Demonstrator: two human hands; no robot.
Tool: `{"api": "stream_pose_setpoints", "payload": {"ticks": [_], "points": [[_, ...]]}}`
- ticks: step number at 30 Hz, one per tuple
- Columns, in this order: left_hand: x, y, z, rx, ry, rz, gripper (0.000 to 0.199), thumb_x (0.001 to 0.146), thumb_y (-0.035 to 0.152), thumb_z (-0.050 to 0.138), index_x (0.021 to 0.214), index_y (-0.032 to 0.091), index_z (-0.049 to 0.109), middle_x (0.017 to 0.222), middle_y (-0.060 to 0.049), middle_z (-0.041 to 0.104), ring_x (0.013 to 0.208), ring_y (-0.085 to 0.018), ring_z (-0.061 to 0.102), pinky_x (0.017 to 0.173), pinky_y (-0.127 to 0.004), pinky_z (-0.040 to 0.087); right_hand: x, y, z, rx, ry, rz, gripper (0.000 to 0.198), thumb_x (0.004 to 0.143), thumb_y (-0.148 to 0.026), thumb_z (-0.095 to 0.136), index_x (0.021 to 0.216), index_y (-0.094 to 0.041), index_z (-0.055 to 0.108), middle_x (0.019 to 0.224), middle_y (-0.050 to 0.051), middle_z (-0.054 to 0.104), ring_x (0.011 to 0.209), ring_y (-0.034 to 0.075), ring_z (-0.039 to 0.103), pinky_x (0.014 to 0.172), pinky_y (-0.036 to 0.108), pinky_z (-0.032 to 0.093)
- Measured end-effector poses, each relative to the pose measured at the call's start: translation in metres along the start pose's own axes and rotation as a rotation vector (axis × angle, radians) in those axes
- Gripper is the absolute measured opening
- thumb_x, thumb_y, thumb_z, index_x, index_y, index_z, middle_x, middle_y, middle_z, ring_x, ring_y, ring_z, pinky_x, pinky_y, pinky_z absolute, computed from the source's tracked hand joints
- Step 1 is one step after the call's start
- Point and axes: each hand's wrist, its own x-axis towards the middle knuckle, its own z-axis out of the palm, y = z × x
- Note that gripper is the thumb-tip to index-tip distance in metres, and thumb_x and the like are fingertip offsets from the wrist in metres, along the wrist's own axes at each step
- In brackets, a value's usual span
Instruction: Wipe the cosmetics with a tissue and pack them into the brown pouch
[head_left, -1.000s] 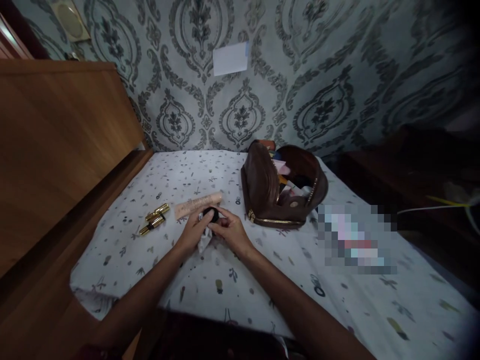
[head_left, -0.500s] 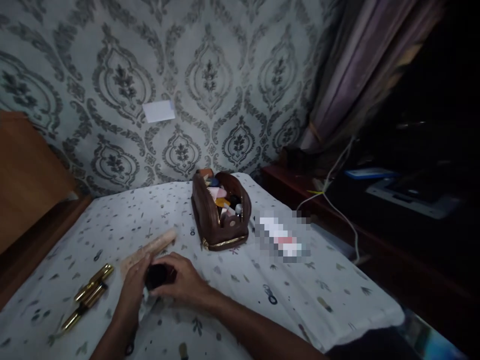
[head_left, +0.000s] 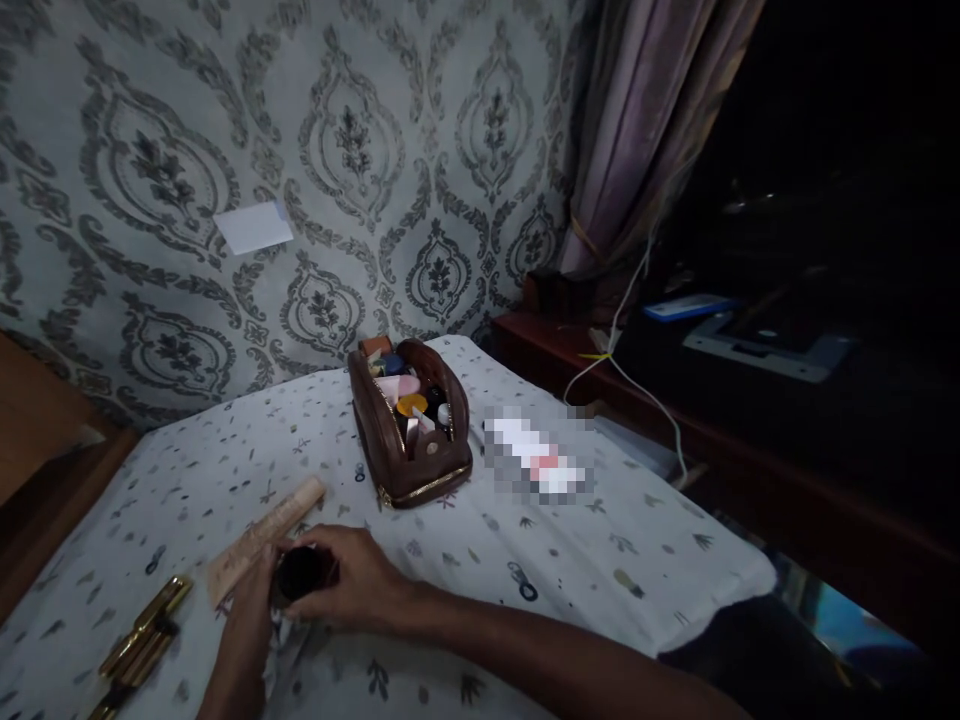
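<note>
My right hand (head_left: 358,582) curls its fingers and thumb around a small dark container with a round black top (head_left: 300,573). Against the container's left side, my left hand (head_left: 247,610) is closed on it too; its fingertips are partly hidden. Just beyond both hands a beige squeeze tube (head_left: 289,510) lies on the patterned white cloth (head_left: 570,610). Several shiny gold tubes (head_left: 146,628) lie together to the left of my left hand. Farther back stands a brown toiletry bag (head_left: 412,478), unzipped, with several cosmetics inside.
A blurred-out white and red item (head_left: 534,455) lies right of the bag. Patterned wallpaper (head_left: 352,150) rises behind the cloth. At left is a brown wooden panel (head_left: 45,430). On the right, a white cable (head_left: 649,425) hangs by a dark red wooden edge (head_left: 525,340).
The view has swung to the right, so everything sits farther left in it. Both hands still hold the dark container close together, its black top showing a little more from above.
</note>
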Motion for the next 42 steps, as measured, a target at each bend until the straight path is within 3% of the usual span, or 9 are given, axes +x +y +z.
{"api": "stream_pose_setpoints", "payload": {"ticks": [7,13,16,19,29,33,36,39,42], "points": [[0.0,0.076,0.027,0.362,-0.183,0.632,0.039,0.09,0.052,0.049,0.101,0.02,0.067,0.105,-0.007,0.072,0.099,-0.024,0.067,0.083,-0.032,0.054,-0.024,-0.016,-0.065,-0.368,-0.09,-0.006,0.052,0.063,-0.04,0.088,0.108,-0.021,0.069,0.1,0.004,0.073,0.09,0.02,0.065,0.08,0.028,0.047],[0.009,0.159,0.07,0.958,-0.247,1.085,0.044,0.094,0.024,0.034,0.131,0.028,0.059,0.092,-0.004,0.064,0.068,-0.018,0.064,0.058,-0.028,0.045,-0.039,0.0,-0.079,-0.383,-0.148,0.037,0.055,0.064,-0.038,0.088,0.112,-0.019,0.069,0.105,0.005,0.073,0.092,0.021,0.067,0.081,0.028,0.049],[0.013,0.187,0.087,1.327,-0.243,1.055,0.053,0.089,0.017,0.039,0.139,0.034,0.05,0.103,-0.004,0.065,0.069,-0.02,0.066,0.054,-0.027,0.041,-0.042,0.002,-0.08,-0.381,-0.205,0.068,0.057,0.063,-0.033,0.089,0.114,-0.02,0.069,0.108,0.006,0.073,0.093,0.022,0.068,0.081,0.027,0.05],[0.017,0.199,0.091,1.47,-0.278,0.988,0.046,0.09,0.017,0.039,0.132,0.031,0.054,0.108,-0.005,0.066,0.071,-0.022,0.067,0.055,-0.029,0.041,-0.041,-0.001,-0.082,-0.363,-0.246,0.123,0.058,0.064,-0.037,0.088,0.116,-0.019,0.069,0.11,0.008,0.072,0.096,0.024,0.068,0.084,0.029,0.051],[0.029,0.18,0.077,0.926,-0.369,0.968,0.026,0.096,0.025,0.032,0.109,0.023,0.054,0.091,-0.002,0.064,0.066,-0.015,0.063,0.061,-0.026,0.045,-0.04,0.005,-0.083,-0.331,-0.302,0.133,0.053,0.067,-0.033,0.086,0.115,-0.018,0.069,0.105,0.008,0.072,0.091,0.023,0.068,0.08,0.029,0.051],[0.027,0.187,0.081,0.991,-0.384,0.909,0.032,0.094,0.026,0.031,0.111,0.024,0.058,0.09,-0.003,0.067,0.067,-0.016,0.063,0.061,-0.026,0.045,-0.041,0.008,-0.081,-0.324,-0.291,0.122,0.053,0.066,-0.034,0.086,0.114,-0.019,0.069,0.105,0.008,0.072,0.09,0.023,0.067,0.079,0.03,0.051],[0.027,0.203,0.086,1.257,-0.396,0.841,0.036,0.091,0.026,0.035,0.115,0.026,0.062,0.077,-0.003,0.069,0.068,-0.021,0.065,0.063,-0.028,0.045,-0.041,0.005,-0.081,-0.342,-0.286,0.159,0.055,0.065,-0.035,0.087,0.115,-0.02,0.069,0.105,0.008,0.072,0.091,0.024,0.067,0.081,0.032,0.051],[0.033,0.224,0.097,1.458,-0.498,0.82,0.036,0.088,0.026,0.041,0.113,0.023,0.067,0.077,-0.007,0.071,0.074,-0.026,0.068,0.07,-0.033,0.047,-0.04,-0.001,-0.082,-0.356,-0.289,0.192,0.056,0.064,-0.035,0.088,0.115,-0.02,0.069,0.106,0.009,0.072,0.091,0.025,0.067,0.08,0.032,0.051],[0.046,0.243,0.107,1.474,-0.736,0.757,0.033,0.087,0.028,0.044,0.106,0.02,0.07,0.093,-0.01,0.073,0.088,-0.028,0.068,0.079,-0.035,0.048,-0.04,-0.007,-0.084,-0.353,-0.297,0.192,0.054,0.066,-0.034,0.087,0.115,-0.021,0.069,0.109,0.008,0.071,0.094,0.024,0.067,0.081,0.031,0.05]]}}
